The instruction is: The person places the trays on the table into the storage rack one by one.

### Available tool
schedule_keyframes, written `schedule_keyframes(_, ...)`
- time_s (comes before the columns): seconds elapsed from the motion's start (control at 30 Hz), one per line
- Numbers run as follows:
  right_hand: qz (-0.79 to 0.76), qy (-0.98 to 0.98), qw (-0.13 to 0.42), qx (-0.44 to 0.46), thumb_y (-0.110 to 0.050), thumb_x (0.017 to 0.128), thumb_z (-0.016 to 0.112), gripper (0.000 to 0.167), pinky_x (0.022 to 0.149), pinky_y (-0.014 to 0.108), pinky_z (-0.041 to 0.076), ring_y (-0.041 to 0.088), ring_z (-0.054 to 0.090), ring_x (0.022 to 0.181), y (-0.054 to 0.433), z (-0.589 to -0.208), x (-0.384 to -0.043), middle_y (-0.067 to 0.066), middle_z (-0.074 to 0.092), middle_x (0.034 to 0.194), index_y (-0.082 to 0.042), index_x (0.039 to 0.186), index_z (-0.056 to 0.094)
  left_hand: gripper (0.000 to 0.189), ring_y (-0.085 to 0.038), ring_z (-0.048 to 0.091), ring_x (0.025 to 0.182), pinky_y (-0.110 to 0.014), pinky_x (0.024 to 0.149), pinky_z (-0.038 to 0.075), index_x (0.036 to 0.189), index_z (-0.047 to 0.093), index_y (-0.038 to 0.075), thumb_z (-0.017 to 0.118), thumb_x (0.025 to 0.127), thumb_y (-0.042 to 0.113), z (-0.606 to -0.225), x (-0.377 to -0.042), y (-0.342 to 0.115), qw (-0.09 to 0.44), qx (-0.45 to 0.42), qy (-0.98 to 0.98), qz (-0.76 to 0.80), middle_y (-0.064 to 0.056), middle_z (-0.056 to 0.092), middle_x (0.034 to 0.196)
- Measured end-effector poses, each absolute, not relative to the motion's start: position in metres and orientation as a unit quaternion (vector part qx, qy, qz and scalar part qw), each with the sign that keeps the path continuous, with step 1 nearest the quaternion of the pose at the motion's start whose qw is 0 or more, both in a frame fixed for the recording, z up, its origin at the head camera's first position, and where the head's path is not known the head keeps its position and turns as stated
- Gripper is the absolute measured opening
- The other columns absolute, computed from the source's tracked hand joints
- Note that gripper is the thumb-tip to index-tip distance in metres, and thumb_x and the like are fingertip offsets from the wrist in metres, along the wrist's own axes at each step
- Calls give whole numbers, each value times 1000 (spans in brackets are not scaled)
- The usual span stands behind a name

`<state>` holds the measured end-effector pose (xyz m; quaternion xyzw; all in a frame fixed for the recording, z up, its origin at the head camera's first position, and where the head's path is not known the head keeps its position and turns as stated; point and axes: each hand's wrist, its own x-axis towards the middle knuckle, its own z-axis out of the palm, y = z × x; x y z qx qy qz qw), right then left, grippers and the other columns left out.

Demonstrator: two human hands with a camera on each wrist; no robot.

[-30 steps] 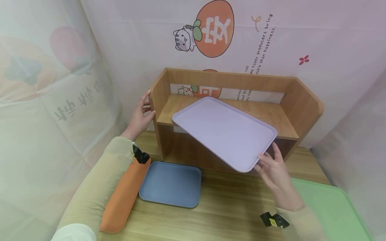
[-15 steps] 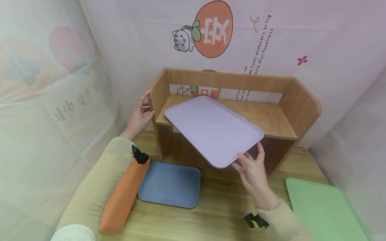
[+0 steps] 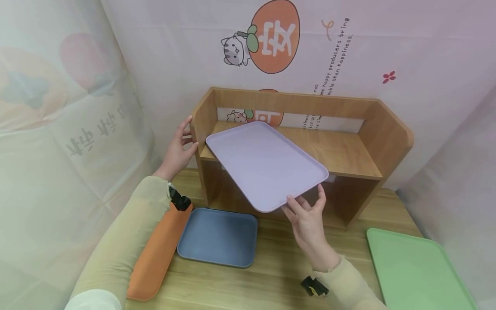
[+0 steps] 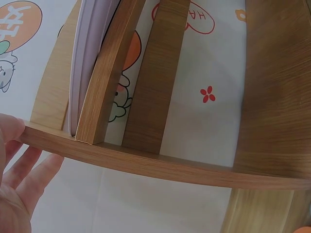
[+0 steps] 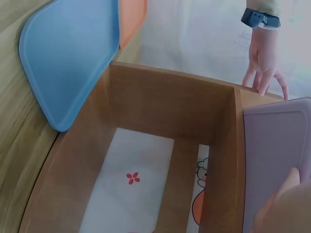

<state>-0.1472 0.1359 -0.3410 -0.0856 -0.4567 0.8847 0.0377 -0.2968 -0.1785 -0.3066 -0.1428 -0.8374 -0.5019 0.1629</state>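
Lilac tray across shelf edge

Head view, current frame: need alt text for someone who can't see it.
A person's right hand holds a lilac tray by its near end, slanted across the upper level of a wooden shelf unit; the left hand touches the unit's left side. On the table in front lie orange and blue trays at left, a green tray at right.

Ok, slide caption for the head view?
Right hand holding lilac tray at the shelf, left hand touching the shelf's side.
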Motion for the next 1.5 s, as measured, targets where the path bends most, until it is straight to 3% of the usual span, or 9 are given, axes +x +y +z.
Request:
schedule_keyframes(0.3,881,-459,49,-104,-8,95,50,79,84,31,56,8,62,99,180,-336,-169,-1,52,111,-37,144,-6,78,-41,52,118,-52,90,51,151,19,33,56,91,-1,-305,-295,-177,162,-135,-845,-492,-24,44,129)
schedule_keyframes(0.5,868,-490,-16,-79,-15,97,49,82,81,26,57,6,62,97,213,-329,-185,-3,40,122,-37,147,-12,78,-42,51,119,-53,90,51,151,18,32,56,91,-1,-305,-294,-178,160,-139,-842,-496,-25,44,129)
schedule_keyframes(0.6,872,-487,-36,-47,-14,98,47,64,79,27,57,7,62,92,221,-328,-192,-4,45,115,-30,146,8,78,-42,51,120,-53,90,51,151,17,34,55,92,-1,-304,-294,-178,156,-135,-844,-495,-25,43,130)
schedule_keyframes(0.73,883,-466,-51,-12,-9,99,44,28,77,30,58,10,64,89,226,-330,-197,-5,56,106,-17,125,38,78,-42,50,120,-53,90,50,150,17,35,55,92,0,-304,-294,-177,153,-129,-847,-493,-24,43,131)
schedule_keyframes(0.8,889,-454,-58,-1,-7,99,44,23,78,31,58,11,64,91,227,-331,-197,-4,59,106,-16,121,45,78,-42,51,120,-52,90,51,151,17,35,55,92,0,-303,-294,-177,153,-129,-847,-492,-24,43,131)
schedule_keyframes(1.07,892,-444,-84,7,-4,98,41,27,83,29,56,13,60,98,230,-330,-190,0,52,115,-16,122,44,78,-42,51,120,-53,90,50,151,17,33,55,92,-1,-303,-292,-176,155,-135,-845,-494,-25,43,131)
schedule_keyframes(1.33,904,-404,-133,36,8,93,31,32,81,36,58,20,62,90,225,-331,-174,6,56,106,-17,112,40,78,-42,51,120,-54,90,50,151,17,33,55,92,-1,-302,-292,-176,155,-136,-844,-496,-25,43,131)
schedule_keyframes(1.5,900,-402,-162,37,9,92,30,37,84,37,57,21,60,94,219,-330,-165,6,51,114,-19,115,39,78,-43,50,119,-54,89,51,151,17,32,55,92,-1,-302,-291,-176,156,-137,-843,-495,-26,43,130)
